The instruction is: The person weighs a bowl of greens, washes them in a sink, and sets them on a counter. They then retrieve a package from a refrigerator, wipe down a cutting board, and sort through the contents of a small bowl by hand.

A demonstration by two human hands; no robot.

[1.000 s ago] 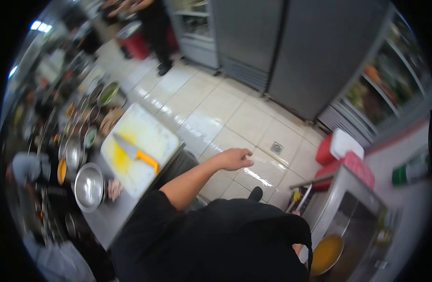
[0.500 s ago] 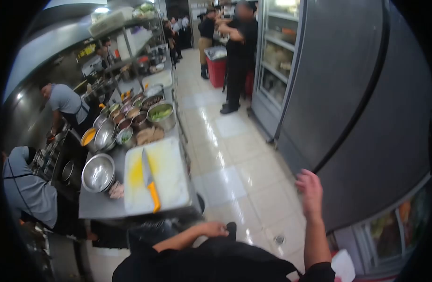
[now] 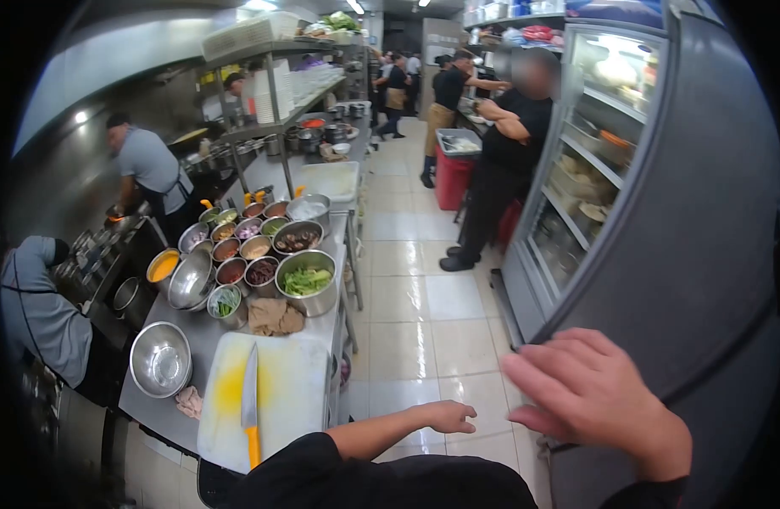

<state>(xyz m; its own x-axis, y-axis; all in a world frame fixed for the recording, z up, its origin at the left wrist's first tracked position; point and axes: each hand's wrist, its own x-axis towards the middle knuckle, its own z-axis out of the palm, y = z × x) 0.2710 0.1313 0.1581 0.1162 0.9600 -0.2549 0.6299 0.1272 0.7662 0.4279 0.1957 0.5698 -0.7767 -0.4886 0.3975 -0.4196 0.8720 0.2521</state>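
Observation:
My right hand (image 3: pixel 581 382) is raised in front of the tall grey refrigerator door (image 3: pixel 712 220), fingers stretched out with nothing in them. Lower and further left, my left hand (image 3: pixel 449 416) hangs over the tiled floor, fingers loosely bent and a little apart, with nothing visible in it. On the steel counter (image 3: pixel 165 424) to my left lies a white cutting board (image 3: pixel 297 390) stained yellow. A knife (image 3: pixel 250 394) with an orange handle rests on the board, its blade pointing away from me. Neither hand touches the board or knife.
Beside the board are an empty steel bowl (image 3: pixel 160 360), a brown cloth (image 3: pixel 275 316) and several food containers, including one of lettuce (image 3: pixel 307 282). A glass-door fridge (image 3: pixel 585 161) stands right. A person in black (image 3: pixel 513 153) stands by a red bin (image 3: pixel 452 180); others work left.
My view has shifted, bringing the aisle and glass-door fridge further into sight. My right hand appears larger and nearer the camera; my left hand has moved right in view. The knife stays on the board.

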